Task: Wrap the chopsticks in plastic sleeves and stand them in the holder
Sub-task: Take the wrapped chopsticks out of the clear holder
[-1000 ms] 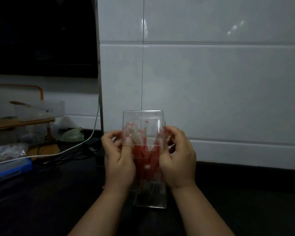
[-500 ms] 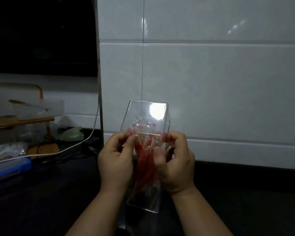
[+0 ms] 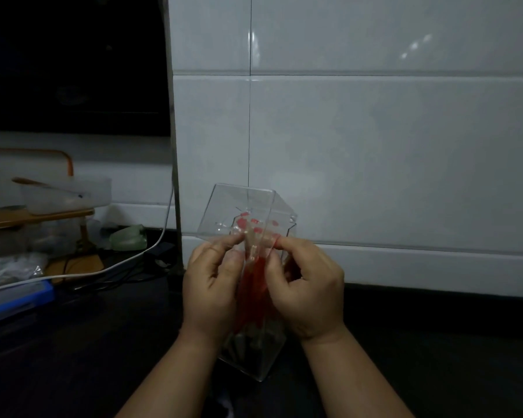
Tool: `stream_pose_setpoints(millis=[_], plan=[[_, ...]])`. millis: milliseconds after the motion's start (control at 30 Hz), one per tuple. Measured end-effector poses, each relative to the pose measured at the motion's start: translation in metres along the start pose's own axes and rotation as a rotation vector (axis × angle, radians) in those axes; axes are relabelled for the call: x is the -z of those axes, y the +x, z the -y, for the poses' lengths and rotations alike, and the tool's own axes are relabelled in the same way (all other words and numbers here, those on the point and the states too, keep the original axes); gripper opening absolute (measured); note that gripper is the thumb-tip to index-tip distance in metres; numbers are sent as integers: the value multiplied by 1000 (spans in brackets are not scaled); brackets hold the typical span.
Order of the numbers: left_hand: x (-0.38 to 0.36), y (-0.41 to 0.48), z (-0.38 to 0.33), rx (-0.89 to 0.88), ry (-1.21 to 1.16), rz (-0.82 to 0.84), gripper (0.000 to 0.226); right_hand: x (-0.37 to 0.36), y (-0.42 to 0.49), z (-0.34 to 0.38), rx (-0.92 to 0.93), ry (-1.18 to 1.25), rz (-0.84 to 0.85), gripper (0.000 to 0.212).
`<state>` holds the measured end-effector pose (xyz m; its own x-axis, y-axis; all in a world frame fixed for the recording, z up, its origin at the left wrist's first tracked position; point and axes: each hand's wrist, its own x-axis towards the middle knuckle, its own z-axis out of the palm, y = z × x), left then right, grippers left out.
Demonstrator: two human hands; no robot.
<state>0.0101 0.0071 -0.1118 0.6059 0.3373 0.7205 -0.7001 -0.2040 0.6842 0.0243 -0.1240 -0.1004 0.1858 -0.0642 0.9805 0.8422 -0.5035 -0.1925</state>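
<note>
- The clear square plastic holder (image 3: 248, 203) sits just below centre, tipped toward 1 o'clock.
- The red-sleeved chopsticks (image 3: 255, 285) are bunched inside it, so wrapping looks largely done.
- Your left hand (image 3: 212, 285) clamps the holder from 9 o'clock and your right hand (image 3: 310, 292) from 3 o'clock.
- What seems left is standing it upright on the dark counter (image 3: 73, 357).

Across the back, a glossy white tiled wall (image 3: 375, 146), edged on the left by a grey vertical strip (image 3: 172, 146) with a black opening (image 3: 73, 64) beyond. Below, a dark counter (image 3: 435, 342). At far left, a wooden shelf (image 3: 37, 215) carrying a translucent tub (image 3: 70, 191). Nearby, a pale green object (image 3: 129, 238), crinkled clear plastic (image 3: 9, 267), a blue box (image 3: 15, 300) and a white cable (image 3: 109, 268) trailing over the counter.
</note>
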Motion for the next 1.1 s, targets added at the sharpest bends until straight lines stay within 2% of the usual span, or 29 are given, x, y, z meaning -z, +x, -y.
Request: stream_pose_setpoints(millis=[100,200,333,467,600,667,733,833,967,1100], plan=[[-1,1,2,-17,-4,7,25,1,0,2,67,25,46,33],[-2,1,5,-50,-30,51,32,-1,-2,-2,34,18,86,42],[-1,-1,7,-63,-8,95,39,-3,-4,-7,11,-12,88,39],[-2,-1,8,-136,194,132,37,-4,-3,-5,-89,-57,52,33],[-7,-1,10,-137,347,58,31,-5,-3,-2,-265,-66,46,19],[-8,-3,6,-113,327,39,23,-4,-2,-1,-280,-98,20,20],[-8,-4,2,-121,292,34,29,-4,-1,1,-290,-99,0,18],[-9,-5,-2,-117,279,-7,26,-5,-1,0,-259,-76,-28,15],[-9,-6,-4,-14,212,-116,35,-6,-2,-1,-285,-5,-74,9],[-8,-4,-1,60,213,-193,22,-7,-2,-2,-275,5,-91,4]])
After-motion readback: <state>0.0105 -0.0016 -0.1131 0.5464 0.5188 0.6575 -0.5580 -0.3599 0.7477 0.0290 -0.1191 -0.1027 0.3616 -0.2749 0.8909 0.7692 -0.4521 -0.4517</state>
